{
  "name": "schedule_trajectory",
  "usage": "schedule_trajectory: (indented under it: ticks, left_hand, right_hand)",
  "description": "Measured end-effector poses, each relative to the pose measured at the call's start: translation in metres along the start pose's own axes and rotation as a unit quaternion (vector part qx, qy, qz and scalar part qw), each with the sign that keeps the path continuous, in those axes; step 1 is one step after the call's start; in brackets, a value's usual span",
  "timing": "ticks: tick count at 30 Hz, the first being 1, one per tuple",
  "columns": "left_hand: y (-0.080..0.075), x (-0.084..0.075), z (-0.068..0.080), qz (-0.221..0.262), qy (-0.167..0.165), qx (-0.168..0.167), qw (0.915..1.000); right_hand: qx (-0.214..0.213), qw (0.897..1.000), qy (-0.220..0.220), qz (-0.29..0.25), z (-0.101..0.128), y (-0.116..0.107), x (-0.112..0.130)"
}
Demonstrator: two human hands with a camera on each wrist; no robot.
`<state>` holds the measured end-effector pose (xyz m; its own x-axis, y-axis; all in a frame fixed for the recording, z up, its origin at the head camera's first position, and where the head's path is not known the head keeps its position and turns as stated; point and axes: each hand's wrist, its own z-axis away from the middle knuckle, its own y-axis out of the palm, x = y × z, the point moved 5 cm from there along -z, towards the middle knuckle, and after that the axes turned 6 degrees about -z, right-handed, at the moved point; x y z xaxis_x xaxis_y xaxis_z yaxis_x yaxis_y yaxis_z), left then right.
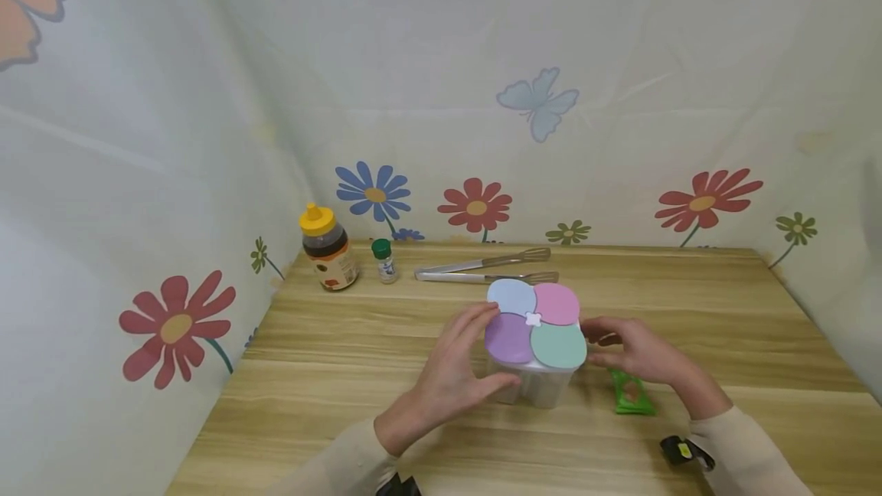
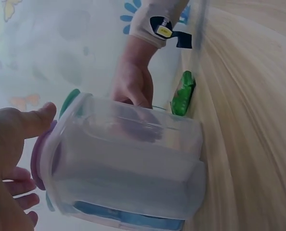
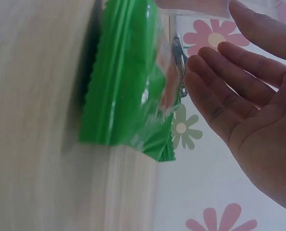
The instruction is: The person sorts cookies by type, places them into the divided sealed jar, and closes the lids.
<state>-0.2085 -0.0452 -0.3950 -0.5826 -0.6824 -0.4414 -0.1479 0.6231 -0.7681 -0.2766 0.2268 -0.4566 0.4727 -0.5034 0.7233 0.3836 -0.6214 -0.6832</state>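
A clear plastic container (image 1: 547,387) stands on the wooden table, topped by a four-petal lid (image 1: 508,341) in light blue, pink, purple and mint green. My left hand (image 1: 448,366) is at its left side, thumb and fingers spread, fingertips right at the lid's edge. Through the wall of the container, something blue (image 2: 128,215) shows in the left wrist view. On the other side, my right hand (image 1: 644,350) has its fingers loosely bent and holds nothing; its fingertips are close to the container's right side. Below that hand lies a small green snack packet (image 1: 630,395) with a see-through window.
Metal tongs (image 1: 482,266) lie behind the container. At the back left stand a yellow-capped squeeze bottle (image 1: 331,251) with dark contents and a small green-capped shaker (image 1: 384,261). A flower-printed cloth (image 1: 413,98) hangs around the table's back and sides.
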Motion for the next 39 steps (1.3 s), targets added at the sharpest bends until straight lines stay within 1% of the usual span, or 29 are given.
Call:
schedule_trajectory:
  ticks: [3,6,8,10,13,17,20,27,31,39]
  left_hand:
    - [-0.003,-0.007,-0.004,-0.010,0.048,-0.010,0.9988]
    - [-0.004,-0.013,-0.007,-0.031,0.095,-0.028,0.9946]
    - [-0.004,-0.017,-0.009,-0.043,0.121,-0.040,0.9910]
    - [-0.004,-0.020,-0.010,-0.048,0.137,-0.046,0.9883]
    - [-0.003,-0.025,-0.013,-0.038,0.147,-0.041,0.9876]
    - [-0.002,-0.032,-0.017,-0.025,0.147,-0.020,0.9887]
    - [0.000,-0.036,-0.020,-0.034,0.147,-0.005,0.9886]
    - [0.001,-0.043,-0.027,-0.050,0.157,0.021,0.9860]
    - [0.002,-0.043,-0.029,-0.060,0.164,0.027,0.9843]
    - [0.002,-0.044,-0.033,-0.079,0.178,0.041,0.9799]
  right_hand:
    - [-0.006,1.000,0.008,0.005,0.003,-0.002,-0.002]
    - [-0.004,1.000,0.018,0.007,0.006,-0.004,-0.004]
    - [-0.002,1.000,0.027,0.011,0.008,-0.005,-0.006]
    - [-0.001,1.000,0.027,0.014,0.011,-0.006,-0.006]
    - [-0.003,1.000,0.021,0.021,0.015,-0.007,-0.006]
    - [0.003,1.000,0.005,0.028,0.021,-0.010,-0.006]
    - [0.007,0.999,0.001,0.036,0.025,-0.011,-0.006]
    - [0.008,0.999,0.025,0.047,0.033,-0.012,-0.012]
    - [0.007,0.998,0.035,0.053,0.038,-0.012,-0.014]
    - [0.012,0.998,0.054,0.042,0.042,-0.012,-0.016]
